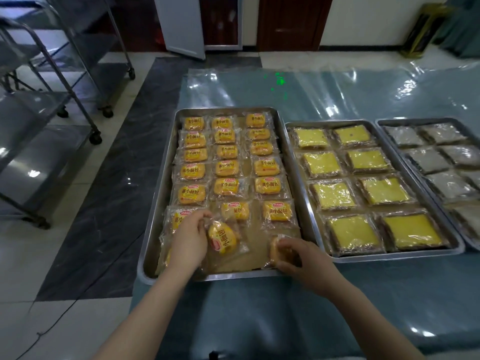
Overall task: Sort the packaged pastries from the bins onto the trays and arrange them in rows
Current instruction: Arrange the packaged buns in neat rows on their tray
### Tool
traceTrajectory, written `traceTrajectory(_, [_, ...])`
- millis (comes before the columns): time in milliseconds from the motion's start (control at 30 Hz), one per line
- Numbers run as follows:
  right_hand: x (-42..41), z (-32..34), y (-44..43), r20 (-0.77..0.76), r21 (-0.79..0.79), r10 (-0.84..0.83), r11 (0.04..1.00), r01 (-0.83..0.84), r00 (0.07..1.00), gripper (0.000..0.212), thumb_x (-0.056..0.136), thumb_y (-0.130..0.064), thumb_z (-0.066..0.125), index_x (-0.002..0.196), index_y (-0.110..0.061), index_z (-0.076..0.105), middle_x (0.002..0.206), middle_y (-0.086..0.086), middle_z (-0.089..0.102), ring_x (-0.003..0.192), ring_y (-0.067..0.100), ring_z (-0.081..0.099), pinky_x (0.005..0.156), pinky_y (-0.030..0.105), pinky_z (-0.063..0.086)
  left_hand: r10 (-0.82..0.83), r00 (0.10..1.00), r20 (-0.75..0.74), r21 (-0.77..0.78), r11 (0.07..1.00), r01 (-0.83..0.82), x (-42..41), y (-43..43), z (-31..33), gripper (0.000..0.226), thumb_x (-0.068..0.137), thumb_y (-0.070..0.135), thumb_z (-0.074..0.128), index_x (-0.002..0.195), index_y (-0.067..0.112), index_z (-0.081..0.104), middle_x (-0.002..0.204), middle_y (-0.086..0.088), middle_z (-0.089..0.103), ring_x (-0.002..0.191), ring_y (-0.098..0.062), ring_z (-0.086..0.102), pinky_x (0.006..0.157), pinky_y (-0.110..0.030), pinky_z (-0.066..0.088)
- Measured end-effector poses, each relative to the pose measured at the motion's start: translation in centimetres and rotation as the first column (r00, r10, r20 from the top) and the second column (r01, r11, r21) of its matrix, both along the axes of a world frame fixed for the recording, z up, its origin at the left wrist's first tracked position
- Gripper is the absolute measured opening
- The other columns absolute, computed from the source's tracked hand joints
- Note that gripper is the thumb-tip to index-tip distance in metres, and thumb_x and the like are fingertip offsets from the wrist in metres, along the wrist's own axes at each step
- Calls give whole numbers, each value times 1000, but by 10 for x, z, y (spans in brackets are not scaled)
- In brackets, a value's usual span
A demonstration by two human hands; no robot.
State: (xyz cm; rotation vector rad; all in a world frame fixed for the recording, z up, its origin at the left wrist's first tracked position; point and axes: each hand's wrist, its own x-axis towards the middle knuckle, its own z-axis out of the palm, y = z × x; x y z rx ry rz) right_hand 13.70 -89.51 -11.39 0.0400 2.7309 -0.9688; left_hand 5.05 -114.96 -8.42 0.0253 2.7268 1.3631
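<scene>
A steel tray (166, 157) on the left holds three rows of small yellow packaged buns (226, 168). At its near end my left hand (191, 237) grips one bun packet (222, 237), which lies tilted and turned around. My right hand (298, 255) is closed over another bun packet (276, 249) at the tray's near right corner. The middle tray (293, 152) carries two rows of square yellow-topped cakes (333, 194) in clear wrap. A third tray (384, 123) at the right holds grey wrapped pastries (430, 161).
The trays sit on a table covered in clear plastic sheet (337, 94). Steel wheeled racks (52, 100) stand on the floor to the left. A door and a white cabinet (181, 24) are at the back. No bins are in view.
</scene>
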Motion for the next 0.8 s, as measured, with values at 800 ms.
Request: traceTrajectory(800, [-8, -3, -19, 217, -112, -93, 987, 119, 972, 47, 72, -37, 77, 107, -43, 46, 99, -22, 57, 84, -2, 58, 73, 18, 48, -238, 971, -1, -221, 947, 232, 11, 18, -28, 78, 86, 38, 62, 146, 38, 13, 155, 4, 20, 104, -13, 61, 95, -43, 49])
